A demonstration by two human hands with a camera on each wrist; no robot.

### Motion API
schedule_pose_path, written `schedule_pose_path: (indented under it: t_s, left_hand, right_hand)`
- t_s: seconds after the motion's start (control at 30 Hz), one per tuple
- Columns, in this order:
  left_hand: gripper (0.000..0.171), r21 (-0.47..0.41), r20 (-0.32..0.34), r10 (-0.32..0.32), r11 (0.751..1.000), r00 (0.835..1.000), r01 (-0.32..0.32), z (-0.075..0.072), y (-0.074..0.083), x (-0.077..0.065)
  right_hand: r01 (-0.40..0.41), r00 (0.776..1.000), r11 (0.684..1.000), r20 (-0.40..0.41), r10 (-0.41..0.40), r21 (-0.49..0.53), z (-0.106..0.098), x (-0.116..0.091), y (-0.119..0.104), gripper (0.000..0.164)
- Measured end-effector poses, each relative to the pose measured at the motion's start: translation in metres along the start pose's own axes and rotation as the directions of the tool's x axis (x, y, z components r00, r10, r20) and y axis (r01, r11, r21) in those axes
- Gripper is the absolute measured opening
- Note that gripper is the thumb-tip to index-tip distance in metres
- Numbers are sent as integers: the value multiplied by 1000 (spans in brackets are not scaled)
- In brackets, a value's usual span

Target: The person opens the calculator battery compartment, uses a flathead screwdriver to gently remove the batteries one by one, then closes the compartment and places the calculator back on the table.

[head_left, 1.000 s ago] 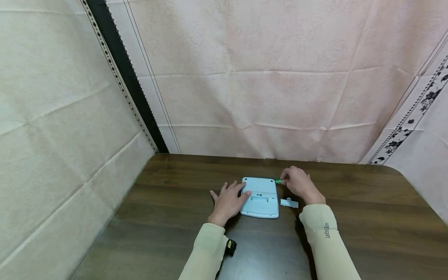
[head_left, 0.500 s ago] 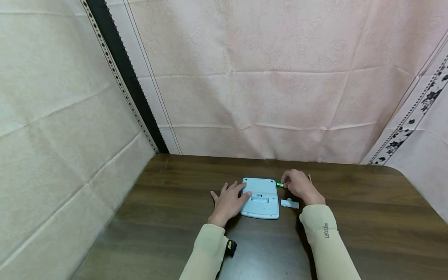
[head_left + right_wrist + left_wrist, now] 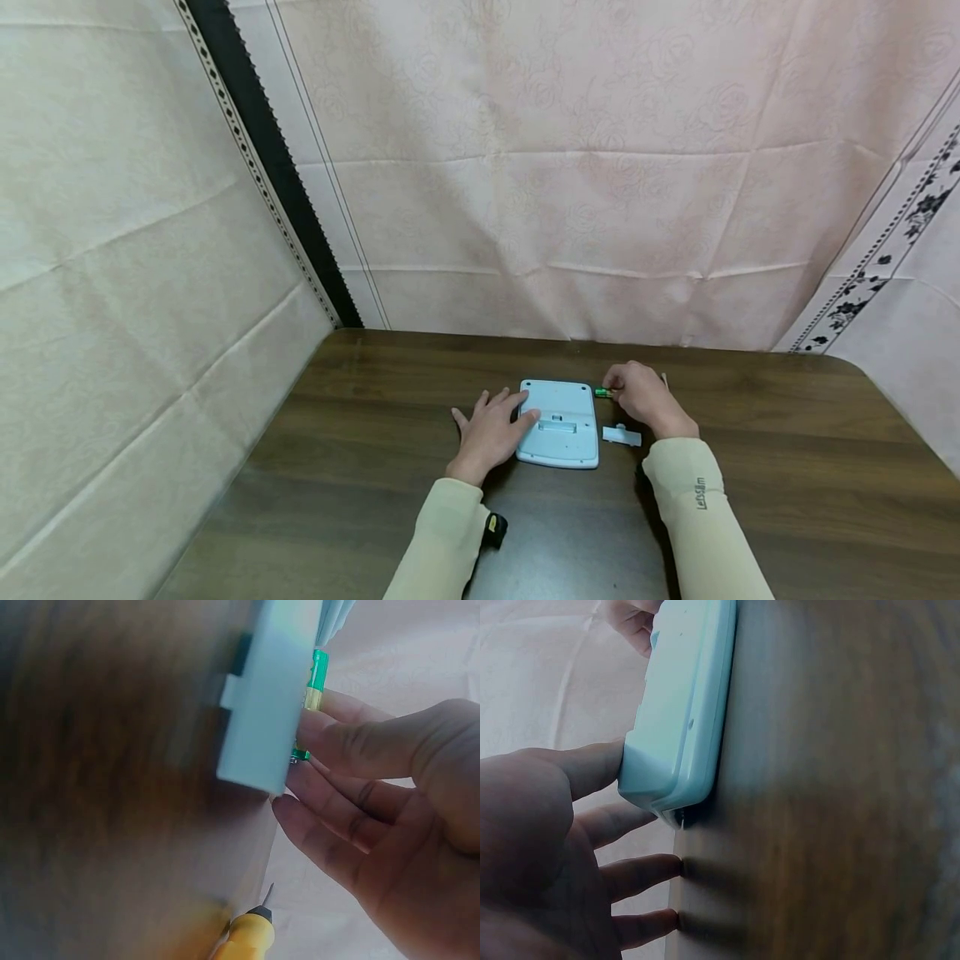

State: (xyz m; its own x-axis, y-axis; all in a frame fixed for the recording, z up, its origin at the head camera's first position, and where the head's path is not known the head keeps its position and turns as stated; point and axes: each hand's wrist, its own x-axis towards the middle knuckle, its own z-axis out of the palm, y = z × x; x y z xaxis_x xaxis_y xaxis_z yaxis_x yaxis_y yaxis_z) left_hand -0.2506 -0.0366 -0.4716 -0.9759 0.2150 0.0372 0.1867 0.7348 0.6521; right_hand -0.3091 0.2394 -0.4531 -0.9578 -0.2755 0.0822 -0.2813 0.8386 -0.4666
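Pale cloth (image 3: pixel 585 200) behind brown bench (image 3: pixel 360 467). My R hand (image 3: pixel 647 396) pinches green batt (image 3: pixel 603 392); L hand (image 3: pixel 487 433), fingers spread, rests on blue device (image 3: pixel 557 427) to its R. Vs 1 s ago, batt slightly off device edge, so prob not in yet; L hand unmoved. Blue cover (image 3: pixel 622 436) nearer me than R hand.

The dark wood-grain table (image 3: pixel 360 500) over there carries a pale-blue electronic device (image 3: pixel 555 448) lying recessed side up, a matching battery cover (image 3: pixel 621 436) just beside it, and a yellow-handled screwdriver (image 3: pixel 249 936)
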Motion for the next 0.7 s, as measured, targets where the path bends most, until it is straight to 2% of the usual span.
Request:
schedule_pose_path:
  t_s: [0.7]
  left_hand:
    - [56, 7, 6, -6, 1000, 1000, 6, 0, -1, 1]
  right_hand:
    - [-17, 999, 1000, 30, 17, -7, -4, -4, -2, 22]
